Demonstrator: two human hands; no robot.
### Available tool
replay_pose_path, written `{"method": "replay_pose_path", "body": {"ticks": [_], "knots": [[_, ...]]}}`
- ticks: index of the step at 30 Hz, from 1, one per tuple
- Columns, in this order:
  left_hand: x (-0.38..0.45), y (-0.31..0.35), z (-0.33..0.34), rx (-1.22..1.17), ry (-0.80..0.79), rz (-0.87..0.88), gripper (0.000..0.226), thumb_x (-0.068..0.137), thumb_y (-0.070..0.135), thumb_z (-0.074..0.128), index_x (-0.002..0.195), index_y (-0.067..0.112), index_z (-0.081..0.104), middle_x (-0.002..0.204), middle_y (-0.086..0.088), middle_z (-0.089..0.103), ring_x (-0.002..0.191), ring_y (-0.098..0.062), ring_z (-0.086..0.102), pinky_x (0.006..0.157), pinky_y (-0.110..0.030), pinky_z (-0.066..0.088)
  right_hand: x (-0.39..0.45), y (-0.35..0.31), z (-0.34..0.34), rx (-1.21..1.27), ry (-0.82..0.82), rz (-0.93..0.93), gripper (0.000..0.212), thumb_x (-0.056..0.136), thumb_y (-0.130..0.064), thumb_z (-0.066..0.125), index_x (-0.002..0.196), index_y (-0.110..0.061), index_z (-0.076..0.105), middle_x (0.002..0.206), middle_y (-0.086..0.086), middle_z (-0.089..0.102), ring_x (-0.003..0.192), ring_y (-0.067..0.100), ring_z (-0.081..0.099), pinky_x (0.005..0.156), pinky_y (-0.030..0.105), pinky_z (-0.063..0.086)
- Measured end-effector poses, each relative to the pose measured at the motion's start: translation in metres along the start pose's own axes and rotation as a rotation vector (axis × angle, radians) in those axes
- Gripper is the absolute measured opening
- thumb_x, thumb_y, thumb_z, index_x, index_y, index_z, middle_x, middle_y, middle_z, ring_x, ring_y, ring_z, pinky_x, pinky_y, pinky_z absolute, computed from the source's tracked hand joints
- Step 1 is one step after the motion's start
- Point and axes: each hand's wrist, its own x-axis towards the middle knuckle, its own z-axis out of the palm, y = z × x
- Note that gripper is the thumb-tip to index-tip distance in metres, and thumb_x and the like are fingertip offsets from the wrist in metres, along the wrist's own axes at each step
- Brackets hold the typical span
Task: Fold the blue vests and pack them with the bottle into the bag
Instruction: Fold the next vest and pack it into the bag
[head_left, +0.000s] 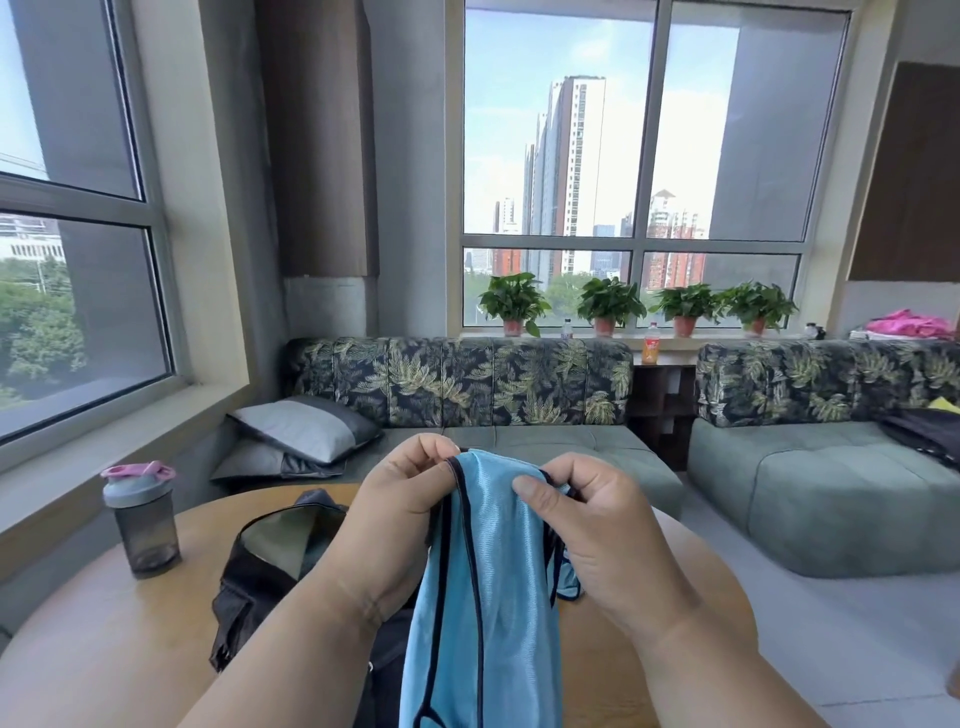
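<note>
Fabric this thin and shiny will be light, limp and a little slippery, so the blue vest (488, 582) looks like something to take by its dark bound edges at the shoulder straps, where the trim gives the fingers something firmer than the slick mesh to pinch. That is roughly where it is held: the left hand (402, 512) has its fingers curled and pinches the top edge on one side, and the right hand (597, 535) pinches the other side, thumb pressed on the cloth. The vest hangs from both hands in front of the person, above the round wooden table (104, 639), draping down out of the bottom of the view; it is not laid flat and no fold is set yet, as far as can be judged. It is pale sky blue with a sheen, edged in navy piping that runs in long curved lines down its length, and it bunches into soft vertical folds. Only one vest can be made out with certainty. Beneath and to the left of it, the dark bag (270, 566) lies on the table with its mouth open, showing a greenish lining. The bottle (143, 519), smoky grey with a pale cap and pink lid, stands upright near the table's left edge, well apart from the hands. It will be rigid and easy to grip round its body.
</note>
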Motion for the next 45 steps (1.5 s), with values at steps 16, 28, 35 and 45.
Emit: {"method": "replay_pose_path", "body": {"ticks": [16,28,35,45], "knots": [[-0.011,-0.015,-0.017,0.006,0.075,-0.036,0.037,0.089,0.028,0.069,0.108,-0.002,0.061,0.107,-0.016,0.059,0.098,-0.031,0.049,0.085,-0.043,0.043,0.000,-0.003,-0.017,-0.315,0.038,-0.023,0.035,0.085,-0.037,0.085,0.068,-0.016,0.063,0.056,-0.006,0.039,0.052,0.011,0.029,0.047,0.023,0.025],[-0.024,-0.067,0.013,0.501,0.165,0.151,0.034,0.088,0.043,0.081,0.118,0.037,0.066,0.112,0.005,0.076,0.102,-0.019,0.073,0.093,-0.039,0.056,0.004,0.008,-0.011,-0.421,0.184,0.021,0.040,0.086,-0.038,0.084,0.068,-0.009,0.062,0.047,-0.011,0.040,0.047,0.007,0.031,0.045,0.017,0.027],[-0.021,-0.062,0.007,0.478,0.239,0.147,0.016,0.103,0.023,0.066,0.093,0.025,0.078,0.095,-0.002,0.079,0.091,-0.025,0.072,0.087,-0.047,0.057,0.003,0.010,-0.021,-0.338,0.151,0.053,0.033,0.086,-0.038,0.085,0.074,-0.010,0.072,0.050,-0.010,0.042,0.048,0.009,0.031,0.047,0.020,0.026],[-0.023,-0.050,0.005,0.061,0.106,-0.062,0.037,0.110,0.028,0.048,0.122,0.003,0.072,0.124,-0.026,0.072,0.120,-0.046,0.067,0.109,-0.061,0.049,0.005,0.015,-0.034,-0.214,-0.019,0.052,0.017,0.084,-0.048,0.084,0.089,-0.032,0.081,0.079,0.023,0.068,0.069,0.020,0.051,0.067,0.034,0.042]]}}
